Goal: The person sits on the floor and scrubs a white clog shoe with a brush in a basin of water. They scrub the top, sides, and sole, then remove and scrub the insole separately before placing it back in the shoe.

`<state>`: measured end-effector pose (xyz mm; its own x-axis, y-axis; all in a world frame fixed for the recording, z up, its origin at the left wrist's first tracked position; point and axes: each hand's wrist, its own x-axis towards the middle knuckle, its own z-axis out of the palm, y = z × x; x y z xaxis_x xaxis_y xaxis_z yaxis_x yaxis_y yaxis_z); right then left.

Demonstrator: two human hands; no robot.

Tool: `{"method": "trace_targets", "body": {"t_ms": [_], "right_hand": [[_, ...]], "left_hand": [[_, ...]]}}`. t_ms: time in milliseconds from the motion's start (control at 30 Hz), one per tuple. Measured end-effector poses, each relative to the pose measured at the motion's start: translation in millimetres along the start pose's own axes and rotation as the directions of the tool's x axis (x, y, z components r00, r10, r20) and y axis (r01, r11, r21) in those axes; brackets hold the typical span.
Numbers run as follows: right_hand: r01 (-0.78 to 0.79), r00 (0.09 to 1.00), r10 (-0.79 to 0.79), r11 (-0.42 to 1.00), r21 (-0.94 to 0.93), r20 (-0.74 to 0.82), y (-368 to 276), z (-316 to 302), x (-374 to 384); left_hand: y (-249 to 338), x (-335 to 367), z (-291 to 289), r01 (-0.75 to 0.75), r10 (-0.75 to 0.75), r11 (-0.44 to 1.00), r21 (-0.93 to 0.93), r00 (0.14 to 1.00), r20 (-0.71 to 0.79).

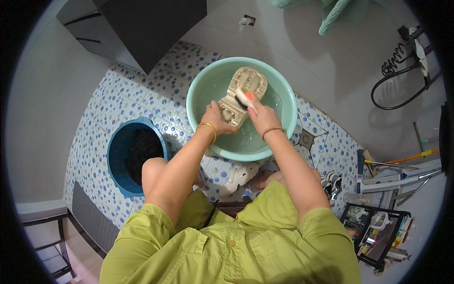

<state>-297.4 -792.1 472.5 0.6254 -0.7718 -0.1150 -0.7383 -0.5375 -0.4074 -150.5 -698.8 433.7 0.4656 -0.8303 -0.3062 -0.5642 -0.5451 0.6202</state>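
A beige shoe (pixel 250 78) is tilted over the pale green basin (pixel 289 90) with its ridged sole facing up. My left hand (pixel 217 118) grips the shoe's near end, thumb and fingers on its two sides. In my right hand (pixel 265 117) is a white-handled scrub brush (pixel 244 98) with dark bristles and an orange patch. Its bristles rest against the middle of the sole. The brush is slightly smeared by motion. Water with some suds (pixel 246 142) lies in the basin below.
Left of the basin stands a blue bucket (pixel 113 156) with dark contents. A whitish shoe-like item (pixel 240 176) lies on the dotted tile floor before me. A black cabinet (pixel 156 28) juts in at upper left. A drain (pixel 306 139), sneakers (pixel 332 183) and a black rack (pixel 378 232) are at right.
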Motion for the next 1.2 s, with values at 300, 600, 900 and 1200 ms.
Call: {"method": "trace_targets", "body": {"t_ms": [300, 600, 900, 1200], "right_hand": [[-0.306, 0.88, 0.474, 0.622, 0.721, -0.036, 44.6, -6.8, 16.6], [-0.072, 0.983, 0.181, 0.32, 0.945, 0.014, 56.6, 4.6, 12.3], [-0.176, 0.942, 0.228, 0.96, 0.216, -0.245, 18.1, -10.0, -5.1], [-0.043, 0.998, 0.038, 0.995, -0.087, -0.059, 5.9, 1.7, -0.6]], "left_hand": [[-0.9, -2.5, -23.4, 0.402, 0.034, 0.485, -0.776, 0.878, 0.477], [-14.2, 4.8, -28.6, 0.507, 0.254, 0.39, -0.768, 0.743, 0.619], [-9.9, 11.2, -18.0, 0.319, 0.024, 0.308, -0.896, 0.939, 0.342], [5.2, -9.8, -0.4, -0.275, 0.323, 0.927, 0.254, 0.931, -0.173]]}}
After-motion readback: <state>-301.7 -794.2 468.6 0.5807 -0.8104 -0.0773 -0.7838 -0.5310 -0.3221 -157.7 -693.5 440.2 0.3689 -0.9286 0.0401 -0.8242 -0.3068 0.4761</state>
